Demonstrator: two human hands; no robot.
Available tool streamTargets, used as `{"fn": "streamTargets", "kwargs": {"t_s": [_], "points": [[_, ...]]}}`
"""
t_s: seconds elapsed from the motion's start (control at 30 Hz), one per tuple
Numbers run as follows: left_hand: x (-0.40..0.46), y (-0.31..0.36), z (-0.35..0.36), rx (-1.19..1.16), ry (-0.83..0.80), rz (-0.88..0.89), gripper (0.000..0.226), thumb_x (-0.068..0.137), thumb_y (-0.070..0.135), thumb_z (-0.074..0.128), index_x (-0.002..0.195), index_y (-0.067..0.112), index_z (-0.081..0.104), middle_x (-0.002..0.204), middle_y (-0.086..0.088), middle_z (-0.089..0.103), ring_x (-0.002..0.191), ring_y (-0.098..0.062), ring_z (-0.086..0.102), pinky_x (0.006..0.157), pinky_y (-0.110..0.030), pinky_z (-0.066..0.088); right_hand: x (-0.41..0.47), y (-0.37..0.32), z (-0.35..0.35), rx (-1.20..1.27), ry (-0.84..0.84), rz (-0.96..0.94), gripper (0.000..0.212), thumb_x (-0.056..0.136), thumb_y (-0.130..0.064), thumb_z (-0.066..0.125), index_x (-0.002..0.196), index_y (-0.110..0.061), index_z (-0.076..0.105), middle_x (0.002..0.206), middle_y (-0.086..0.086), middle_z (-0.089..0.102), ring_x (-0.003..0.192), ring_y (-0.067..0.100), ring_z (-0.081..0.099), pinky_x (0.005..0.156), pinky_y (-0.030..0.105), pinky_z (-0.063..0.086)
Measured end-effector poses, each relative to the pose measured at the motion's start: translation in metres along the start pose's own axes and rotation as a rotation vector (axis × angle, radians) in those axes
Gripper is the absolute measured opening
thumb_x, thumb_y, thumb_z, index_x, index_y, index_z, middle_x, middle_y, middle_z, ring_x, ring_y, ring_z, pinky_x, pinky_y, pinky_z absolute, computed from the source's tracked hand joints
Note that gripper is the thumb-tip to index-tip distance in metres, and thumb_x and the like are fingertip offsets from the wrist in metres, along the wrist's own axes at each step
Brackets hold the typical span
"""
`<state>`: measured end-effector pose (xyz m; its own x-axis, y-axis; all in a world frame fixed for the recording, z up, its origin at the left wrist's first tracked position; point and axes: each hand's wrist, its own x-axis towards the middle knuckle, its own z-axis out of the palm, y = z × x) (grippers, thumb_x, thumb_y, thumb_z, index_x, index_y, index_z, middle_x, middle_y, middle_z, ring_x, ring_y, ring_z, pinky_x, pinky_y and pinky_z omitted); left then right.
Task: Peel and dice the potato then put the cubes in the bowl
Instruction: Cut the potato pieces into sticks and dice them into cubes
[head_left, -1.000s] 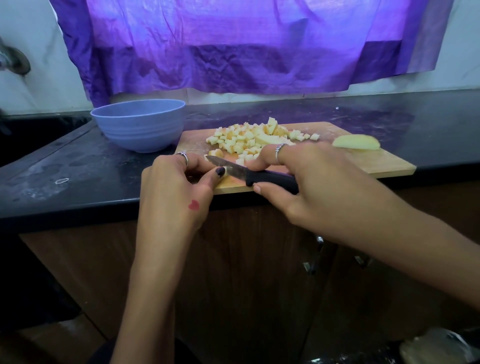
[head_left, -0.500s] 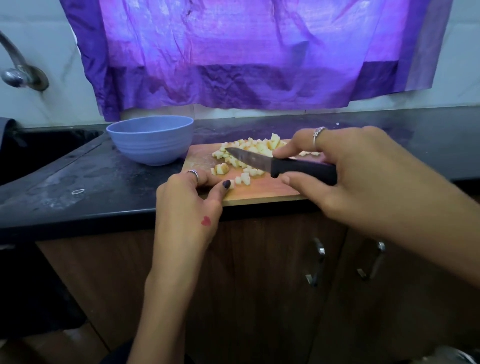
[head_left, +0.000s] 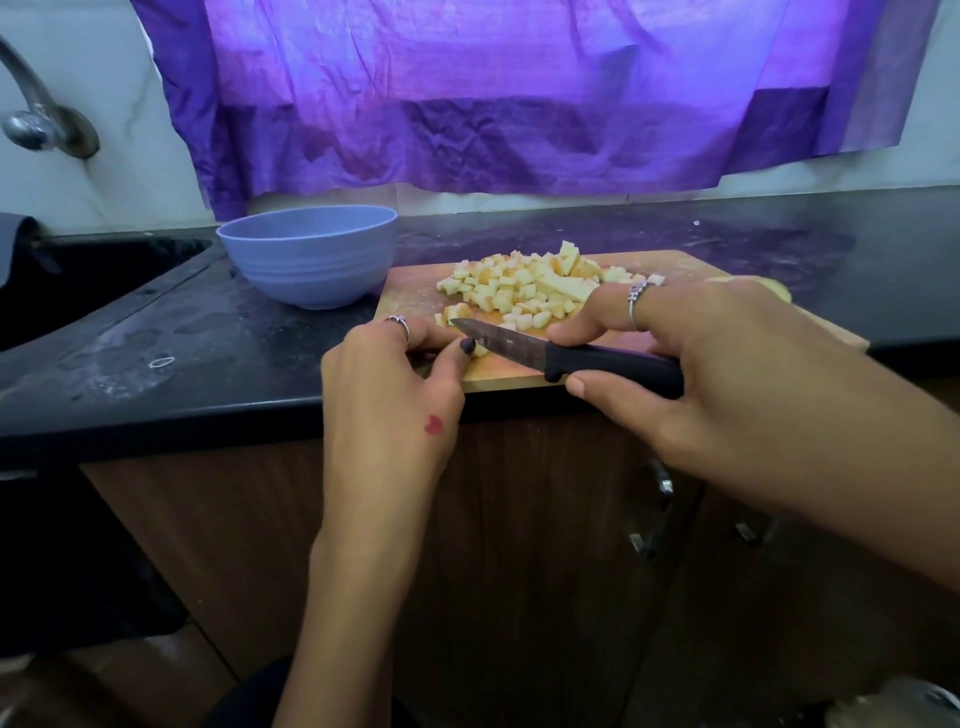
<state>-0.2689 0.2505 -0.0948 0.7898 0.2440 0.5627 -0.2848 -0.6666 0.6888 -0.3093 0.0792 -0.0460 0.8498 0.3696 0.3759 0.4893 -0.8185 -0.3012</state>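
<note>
Comparing this moment with half a second before, we found that the knife (head_left: 566, 353) had come back down: its blade, then raised over the heap, lay low again at the near left corner of the cutting board (head_left: 415, 291), tip beside the left thumb. The right hand (head_left: 691, 353) gripped the black handle, forefinger lifted. The left hand (head_left: 395, 364) pinched a small potato piece (head_left: 480, 351) against the board between thumb and fingers; most of that piece was hidden. The diced cubes (head_left: 524, 291) sat heaped mid-board, and an uncut wedge (head_left: 774, 288) showed behind the right hand. The blue bowl (head_left: 311, 254) stood on the bench (head_left: 182, 353) just beside the board's left edge; we could not see into it. We judged dicing unfinished and the transfer not yet begun.
</note>
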Motion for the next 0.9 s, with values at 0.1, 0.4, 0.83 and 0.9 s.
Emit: {"fn": "streamTargets", "kwargs": {"t_s": [0.1,0.4,0.83,0.9], "points": [[0.002,0.002,-0.001,0.007,-0.017,-0.004,0.009,0.089,0.022,0.067,0.082,0.029,0.066,0.074,0.021,0.055,0.070,0.016,0.052,0.059,0.004,0.036,0.001,-0.001,0.003,0.018,0.000,-0.008,0.033,0.077,-0.047,0.050,0.109,-0.043,0.058,0.098,-0.007,0.062,0.107,0.015,0.054,0.085,0.037,0.049],[0.007,0.000,-0.001,0.095,0.009,-0.017,0.009,0.089,0.022,0.067,0.080,0.023,0.067,0.066,0.018,0.052,0.063,0.003,0.049,0.054,0.001,0.033,0.002,0.000,0.012,-0.095,0.023,-0.034,0.029,0.092,-0.042,0.052,0.121,-0.042,0.048,0.096,-0.008,0.056,0.086,0.012,0.051,0.075,0.032,0.047],[0.016,0.003,-0.004,0.154,-0.065,-0.047,0.012,0.089,0.019,0.067,0.095,0.010,0.072,0.092,-0.004,0.067,0.082,-0.011,0.054,0.072,-0.019,0.036,0.017,0.001,0.007,-0.193,-0.031,-0.056,0.026,0.093,-0.038,0.055,0.119,-0.037,0.051,0.105,-0.002,0.059,0.097,0.018,0.056,0.069,0.031,0.038],[0.016,0.001,-0.005,0.138,-0.075,-0.031,0.013,0.089,0.018,0.067,0.094,0.008,0.073,0.089,-0.004,0.066,0.077,-0.010,0.053,0.065,-0.012,0.032,0.017,0.008,0.006,-0.305,0.008,-0.096,0.030,0.093,-0.039,0.054,0.122,-0.039,0.050,0.112,-0.001,0.061,0.106,0.023,0.056,0.080,0.035,0.046]]}}
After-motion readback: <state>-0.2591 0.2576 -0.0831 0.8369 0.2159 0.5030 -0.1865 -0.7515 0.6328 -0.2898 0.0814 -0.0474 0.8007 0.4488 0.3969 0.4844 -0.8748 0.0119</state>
